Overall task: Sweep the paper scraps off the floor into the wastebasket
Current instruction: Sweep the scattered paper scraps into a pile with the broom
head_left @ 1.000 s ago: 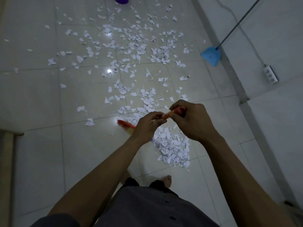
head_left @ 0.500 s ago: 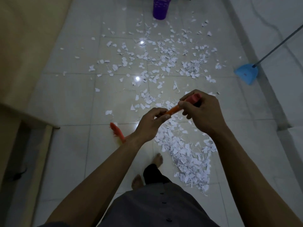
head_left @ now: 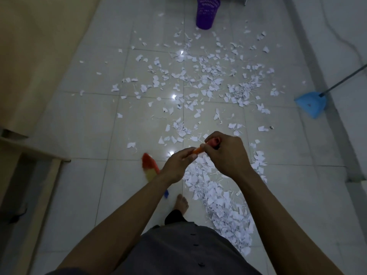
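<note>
Both my hands hold a broom by its orange handle (head_left: 198, 150). My right hand (head_left: 228, 155) grips the top end; my left hand (head_left: 176, 165) grips just below it. The red and yellow broom head (head_left: 149, 167) sits low on the floor to the left of my left wrist, blurred. White paper scraps (head_left: 198, 84) lie scattered over the tiled floor ahead, and a denser swept pile (head_left: 222, 199) runs along under my right forearm. The purple wastebasket (head_left: 207, 12) stands upright at the far end of the floor.
A blue dustpan (head_left: 311, 103) with a long grey handle leans at the right by the wall. A beige cabinet or wall (head_left: 39, 56) lines the left side. My bare foot (head_left: 181, 203) stands beside the pile. A cable runs down the right wall.
The view has tilted up and swung, bringing the wastebasket fully into sight. The broom head has swung left and back, away from the scraps. Both hands keep their grip.
</note>
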